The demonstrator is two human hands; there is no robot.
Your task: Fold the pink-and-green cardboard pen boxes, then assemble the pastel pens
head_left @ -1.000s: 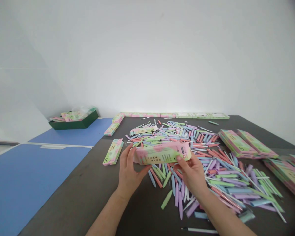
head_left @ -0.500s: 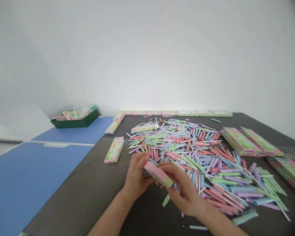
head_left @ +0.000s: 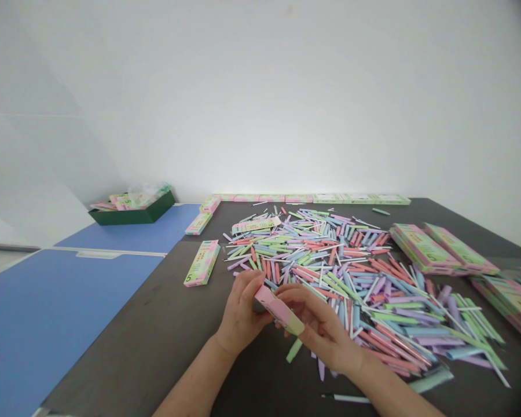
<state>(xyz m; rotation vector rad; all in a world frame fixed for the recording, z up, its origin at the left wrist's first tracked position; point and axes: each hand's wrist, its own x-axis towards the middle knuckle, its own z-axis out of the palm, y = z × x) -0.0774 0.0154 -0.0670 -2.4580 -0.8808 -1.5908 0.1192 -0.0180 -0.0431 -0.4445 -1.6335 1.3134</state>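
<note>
Low over the near edge of a big pile, I hold a small pink and green carton (head_left: pixel 280 311) at a slant. My left hand (head_left: pixel 239 315) grips its upper left end, fingers curled over the top. At the lower right end, my right hand (head_left: pixel 327 333) has thumb and fingers closed around the carton. The side facing me is mostly plain pink, turning green at the right. Beyond both hands spreads a heap of pastel pen parts (head_left: pixel 347 278), coloured tubes mixed with thin white refills. What the carton contains is hidden.
A similar carton (head_left: pixel 202 263) lies to the left, and another carton (head_left: pixel 255 225) rests on the heap. Several cartons (head_left: pixel 286 198) line the back edge. Stacked packs (head_left: pixel 425 249) stand at right. A green tray (head_left: pixel 132 216) with packaging sits on the blue table (head_left: pixel 91 295).
The carton has tilted slightly in my hands, showing a narrower pink side. Both hands keep their grip in nearly the same place.
</note>
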